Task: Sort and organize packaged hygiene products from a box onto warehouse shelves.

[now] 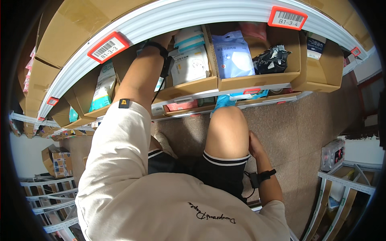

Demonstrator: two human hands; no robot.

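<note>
My left arm reaches up into a cardboard bin on the shelf. Under the white shelf beam, my left hand (pixel 164 38) goes in beside white-and-teal packets (pixel 189 64), and its fingers are out of sight. Lying against the outer side of my bent right knee is my right hand (pixel 253 143); its fingers are mostly hidden behind the leg. To the right of the left hand's bin, another cardboard bin (pixel 265 81) holds a lavender pouch (pixel 232 54) and a crumpled black plastic package (pixel 273 60).
The white shelf beam (pixel 201 21) with red-framed labels crosses above my left hand. A lower shelf row holds a pink package (pixel 183 105) and blue packages. Behind me stand white racks (pixel 48 182) and an open carton (pixel 60 162) at left, and another rack (pixel 350 184) at right.
</note>
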